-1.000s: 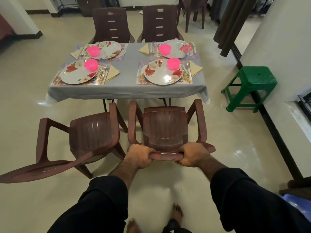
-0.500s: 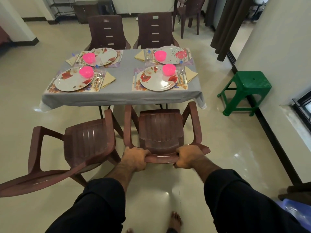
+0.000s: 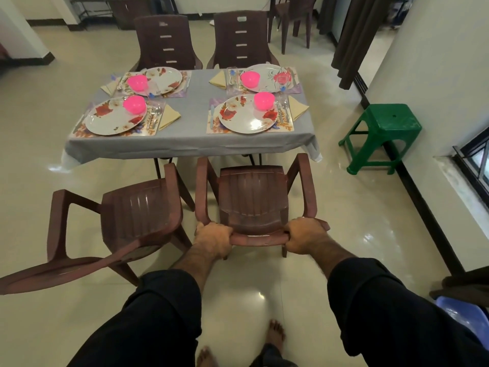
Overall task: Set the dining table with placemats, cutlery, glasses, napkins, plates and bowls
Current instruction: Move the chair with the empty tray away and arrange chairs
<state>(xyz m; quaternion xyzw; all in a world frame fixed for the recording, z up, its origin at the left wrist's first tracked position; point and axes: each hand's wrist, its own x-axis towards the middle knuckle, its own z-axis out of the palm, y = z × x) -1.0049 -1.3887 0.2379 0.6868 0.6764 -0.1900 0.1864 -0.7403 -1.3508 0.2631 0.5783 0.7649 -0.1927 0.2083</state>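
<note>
Both hands [image 3: 258,238] on the chair [image 3: 254,200] back, table [image 3: 190,140] beyond.

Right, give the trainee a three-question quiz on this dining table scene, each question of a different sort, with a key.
1. True or false: each of the four floral plates carries a pink bowl.
2. Multiple choice: what do the left hand and right hand grip? A) the grey tablecloth B) the top of the backrest of the brown plastic chair C) the green stool
3. Fill in: the stool by the right wall is coloured ____.

Key: 1 true; 2 B; 3 green.
</note>
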